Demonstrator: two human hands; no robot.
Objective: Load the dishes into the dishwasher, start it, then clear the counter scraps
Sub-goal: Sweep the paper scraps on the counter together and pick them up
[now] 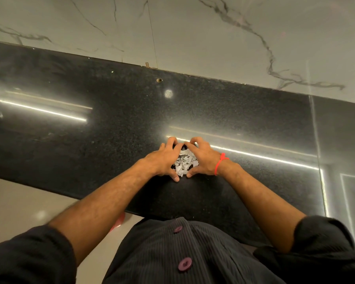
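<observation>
the scraps (184, 161) are a small heap of pale, torn paper-like flakes lying on the black stone counter (244, 111), near its front edge and straight ahead of the person. they look very light, thin and loose, so i would expect them to slide easily on the polished stone and to scatter or slip through gaps rather than lift as 1 piece. the best hold is probably from both sides at once, low against the surface, pressing the heap together before scooping. the left hand (162, 158) and the right hand (202, 159) ring the heap, fingers curved with tips on the counter and meeting at the far side; neither grips anything yet. a red thread (219, 163) circles the right wrist.
</observation>
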